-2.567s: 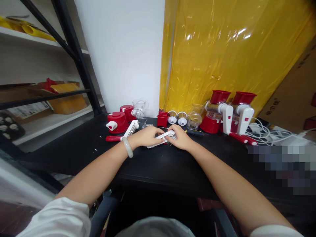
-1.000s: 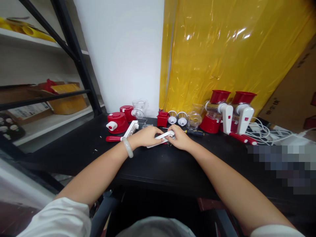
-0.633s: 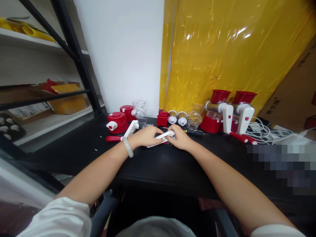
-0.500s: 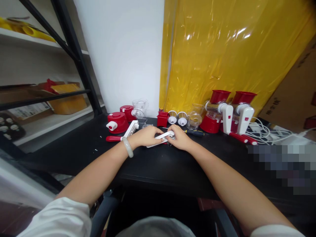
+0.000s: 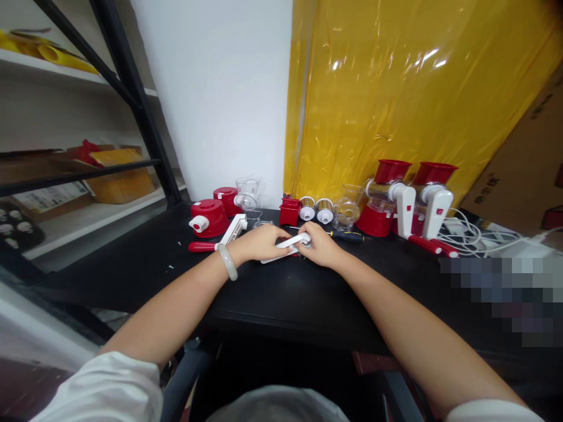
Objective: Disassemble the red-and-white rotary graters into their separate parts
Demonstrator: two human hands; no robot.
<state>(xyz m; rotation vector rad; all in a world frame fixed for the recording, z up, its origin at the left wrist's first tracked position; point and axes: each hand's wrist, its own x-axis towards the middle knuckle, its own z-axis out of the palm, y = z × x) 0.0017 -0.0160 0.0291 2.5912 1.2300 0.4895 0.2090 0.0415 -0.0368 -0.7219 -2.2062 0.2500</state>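
Observation:
Both hands are closed on a white plastic crank arm (image 5: 294, 241), held low over the middle of the black table. My left hand (image 5: 263, 241) grips its left part, with the thumb lying along the near side. On its right end, the fingers of my right hand (image 5: 320, 245) pinch it. The hands cover much of the arm, and its underside is hidden. Left of my left hand lies another white crank arm (image 5: 232, 231) with a red handle (image 5: 202, 247). A screwdriver (image 5: 347, 236) with a dark and yellow handle rests just beyond my right hand.
Red grater bases (image 5: 209, 217) and a clear housing (image 5: 249, 193) stand back left. A red hopper (image 5: 290, 211), grater drums (image 5: 324, 211) and another clear housing (image 5: 346, 214) line the back. Two assembled rotary graters (image 5: 380, 211) and white cables (image 5: 466, 237) are at right.

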